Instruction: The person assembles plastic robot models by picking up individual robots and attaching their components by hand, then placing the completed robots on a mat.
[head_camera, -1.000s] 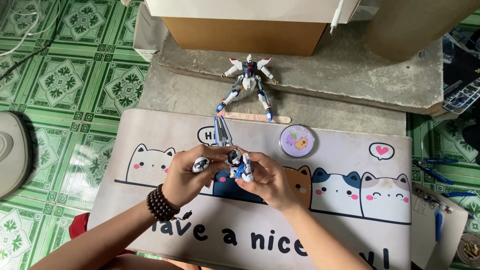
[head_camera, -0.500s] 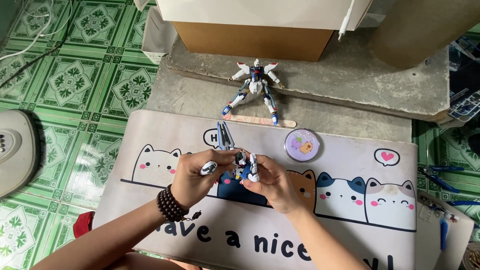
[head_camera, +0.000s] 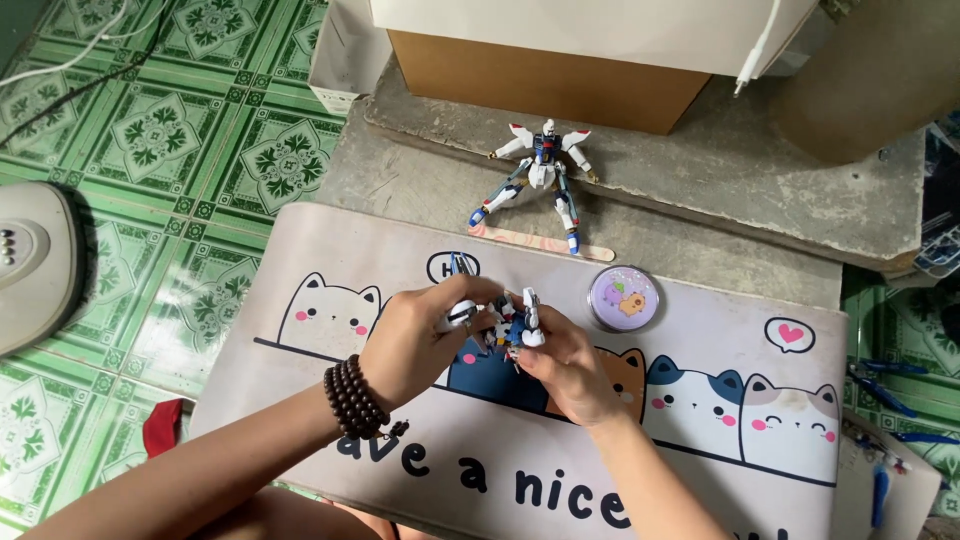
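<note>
- Left hand (head_camera: 415, 340): clenched around a white piece of a small model figure (head_camera: 508, 322), thumb and fingertips pinching it from the left; a dark bead bracelet (head_camera: 352, 398) sits on the wrist.
- Right hand (head_camera: 565, 365): grasping the same small model figure from below and to the right, fingers curled under its blue and white body.
- Small model figure: held between both hands just above the cat-print mat (head_camera: 700, 420), near the mat's middle. It looks only partly built; limbs and wings cannot be made out, and which piece is going on is too small to tell.
- Finished model figure (head_camera: 540, 180): white, blue and red, wings spread, standing on the grey concrete slab (head_camera: 720, 190) beyond the mat. Judged complete, so one figure seems done and the held one still in hand.
- Flat wooden stick (head_camera: 545, 243): lying at the mat's far edge, just before the standing figure's feet.
- Round lilac tin (head_camera: 624, 298): on the mat, right of the hands, lid on; contents hidden.
- Cardboard box (head_camera: 550, 80): at the far edge of the slab, a white panel across its top; contents not visible.
- Blue-handled tools (head_camera: 885, 380): to the right, off the mat.
- Green patterned floor tiles (head_camera: 180, 150): to the left, with a pale grey appliance (head_camera: 30, 260) on them.
</note>
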